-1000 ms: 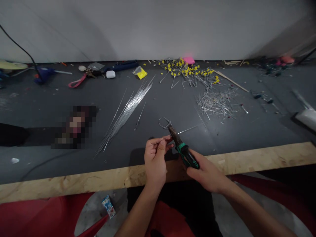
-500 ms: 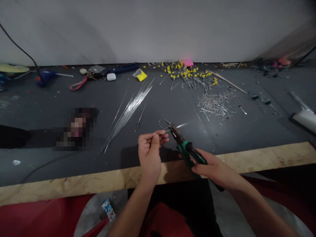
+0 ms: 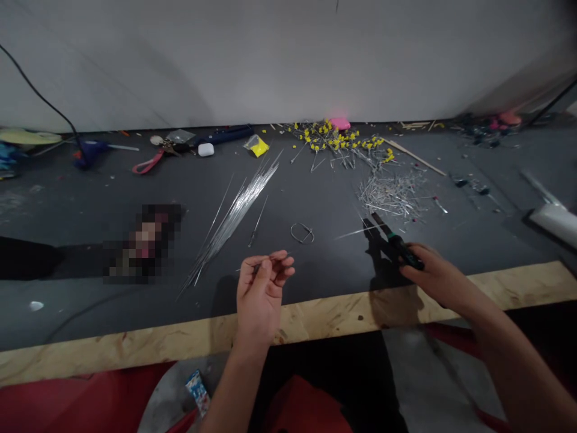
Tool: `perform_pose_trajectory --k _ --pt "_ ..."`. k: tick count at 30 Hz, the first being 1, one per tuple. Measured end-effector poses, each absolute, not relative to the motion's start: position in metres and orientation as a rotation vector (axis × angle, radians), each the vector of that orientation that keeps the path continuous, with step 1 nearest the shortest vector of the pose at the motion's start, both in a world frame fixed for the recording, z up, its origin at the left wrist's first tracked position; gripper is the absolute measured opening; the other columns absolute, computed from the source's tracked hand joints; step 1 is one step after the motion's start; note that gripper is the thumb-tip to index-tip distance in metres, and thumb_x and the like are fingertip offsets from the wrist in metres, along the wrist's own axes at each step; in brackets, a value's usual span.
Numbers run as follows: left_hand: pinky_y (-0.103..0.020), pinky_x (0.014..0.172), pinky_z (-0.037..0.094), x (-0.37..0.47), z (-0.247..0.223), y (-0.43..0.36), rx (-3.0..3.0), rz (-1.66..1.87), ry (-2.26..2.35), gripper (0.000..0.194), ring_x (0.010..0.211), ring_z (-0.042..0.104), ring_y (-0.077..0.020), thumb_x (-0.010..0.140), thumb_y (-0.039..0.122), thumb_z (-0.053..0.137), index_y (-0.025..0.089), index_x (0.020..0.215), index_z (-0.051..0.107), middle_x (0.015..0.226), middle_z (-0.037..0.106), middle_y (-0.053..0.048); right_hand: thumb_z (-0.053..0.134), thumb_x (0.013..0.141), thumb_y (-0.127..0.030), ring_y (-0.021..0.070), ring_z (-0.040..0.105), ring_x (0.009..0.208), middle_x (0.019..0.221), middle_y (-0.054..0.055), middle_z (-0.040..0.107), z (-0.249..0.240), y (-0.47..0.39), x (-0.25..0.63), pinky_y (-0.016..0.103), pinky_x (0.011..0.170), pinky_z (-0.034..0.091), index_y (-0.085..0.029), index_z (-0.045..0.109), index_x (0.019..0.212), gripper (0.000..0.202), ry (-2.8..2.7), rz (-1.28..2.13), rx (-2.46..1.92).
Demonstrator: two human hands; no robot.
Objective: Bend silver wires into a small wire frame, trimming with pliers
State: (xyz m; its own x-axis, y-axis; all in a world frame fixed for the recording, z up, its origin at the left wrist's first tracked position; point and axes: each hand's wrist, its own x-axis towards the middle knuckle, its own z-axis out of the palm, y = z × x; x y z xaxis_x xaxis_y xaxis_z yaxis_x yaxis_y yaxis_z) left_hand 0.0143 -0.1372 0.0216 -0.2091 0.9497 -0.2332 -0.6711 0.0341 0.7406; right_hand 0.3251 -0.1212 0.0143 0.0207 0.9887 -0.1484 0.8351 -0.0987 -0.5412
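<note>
My left hand (image 3: 262, 288) is over the dark table near its front edge, thumb and fingertips closed on a thin wire (image 3: 238, 269) that pokes out to the left. My right hand (image 3: 428, 270) grips pliers (image 3: 403, 249) with dark handles; their jaws point toward a pile of short cut wires (image 3: 390, 195). By the jaws a single straight wire (image 3: 356, 232) shows. Beyond my left hand a small wire loop (image 3: 302, 233) lies on the table. Left of it are a short twisted wire (image 3: 256, 225) and a bundle of long shiny wires (image 3: 238, 207).
Along the back are yellow-tipped wires (image 3: 342, 141), a pink lump (image 3: 340, 123), a yellow packet (image 3: 258, 145), a white case (image 3: 206, 150), keys (image 3: 169, 145) and a wooden stick (image 3: 415, 156). A blurred-out object (image 3: 144, 243) lies left. A wooden strip (image 3: 324, 319) edges the table.
My right hand has moved right with the pliers, away from my left hand. The wire loop, earlier by the plier jaws, lies apart from them. My left hand has shifted slightly left and down.
</note>
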Motion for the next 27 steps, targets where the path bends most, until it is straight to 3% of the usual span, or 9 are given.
perform_pose_trajectory --k 3,6,8,11,14,18,20,23,27 --pt "-0.027 0.070 0.055 0.025 0.024 -0.145 0.474 1.501 0.828 0.004 0.082 0.069 -0.0150 0.083 0.020 0.059 0.020 0.084 0.055 0.089 0.072 -0.002 0.057 0.071 -0.037 0.0295 0.053 0.109 0.116 0.012 0.057 0.014 -0.124 0.324 0.044 0.094 0.040 -0.019 0.063 0.088 0.026 -1.915 0.651 -1.998" --pt "-0.029 0.072 0.055 0.035 0.027 -0.151 0.548 1.434 0.754 0.003 0.084 0.069 -0.0155 0.085 0.019 0.056 0.020 0.084 0.053 0.092 0.072 -0.001 0.057 0.074 -0.048 0.0296 0.053 0.107 0.109 0.010 0.059 0.030 -0.130 0.307 0.045 0.092 0.040 -0.023 0.063 0.101 0.037 -1.787 0.630 -1.991" --pt "-0.030 0.074 0.055 0.040 0.028 -0.155 0.597 1.367 0.700 0.003 0.085 0.068 -0.0158 0.086 0.018 0.054 0.020 0.085 0.053 0.093 0.072 -0.002 0.055 0.079 -0.050 0.0215 0.059 0.085 0.092 0.006 0.061 0.043 -0.135 0.290 0.035 0.075 0.047 -0.025 0.060 0.111 0.041 -1.620 1.032 -1.893" --pt "-0.031 0.076 0.054 0.045 0.026 -0.159 0.651 1.260 0.629 0.002 0.086 0.068 -0.0159 0.087 0.020 0.053 0.019 0.086 0.051 0.091 0.072 -0.004 0.047 0.085 -0.051 0.0109 0.046 0.053 0.061 -0.002 0.048 0.055 -0.140 0.268 0.024 0.052 0.040 -0.023 0.060 0.105 0.036 -1.251 1.394 -1.740" --pt "-0.031 0.076 0.054 0.045 0.022 -0.160 0.620 1.219 0.643 0.004 0.084 0.068 -0.0153 0.087 0.021 0.053 0.019 0.086 0.050 0.087 0.072 -0.004 0.059 0.082 -0.039 0.0076 0.044 0.051 0.059 -0.005 0.047 0.055 -0.143 0.261 0.022 0.051 0.038 -0.022 0.059 0.098 0.023 -1.161 1.726 -1.485" --pt "-0.030 0.075 0.054 0.041 0.018 -0.159 0.505 1.306 0.798 0.006 0.083 0.068 -0.0148 0.086 0.022 0.056 0.020 0.086 0.051 0.090 0.071 -0.001 0.067 0.077 -0.031 0.0108 0.057 0.069 0.080 0.001 0.060 0.046 -0.147 0.260 0.025 0.064 0.044 -0.023 0.056 0.105 0.031 -1.232 2.116 -1.067" --pt "-0.031 0.075 0.054 0.038 0.017 -0.159 0.473 1.321 0.823 0.007 0.084 0.068 -0.0157 0.085 0.024 0.058 0.020 0.085 0.051 0.090 0.071 -0.001 0.062 0.081 -0.037 0.0134 0.061 0.075 0.089 0.004 0.062 0.041 -0.148 0.256 0.030 0.070 0.045 -0.023 0.056 0.104 0.027 -1.159 2.086 -0.986" --pt "-0.032 0.075 0.053 0.034 0.018 -0.160 0.486 1.277 0.782 0.008 0.082 0.068 -0.0164 0.084 0.024 0.058 0.020 0.084 0.052 0.087 0.071 -0.003 0.051 0.087 -0.045 0.0151 0.062 0.073 0.081 0.004 0.063 0.035 -0.147 0.246 0.031 0.069 0.045 -0.022 0.057 0.094 0.025 -1.033 1.961 -1.059" --pt "-0.031 0.073 0.051 0.030 0.022 -0.163 0.483 1.161 0.706 0.011 0.076 0.068 -0.0164 0.083 0.027 0.060 0.020 0.082 0.052 0.080 0.072 -0.004 0.054 0.084 -0.050 0.0133 0.058 0.058 0.067 0.001 0.062 0.034 -0.144 0.235 0.027 0.057 0.043 -0.021 0.054 0.084 0.028 -0.914 1.955 -1.089"
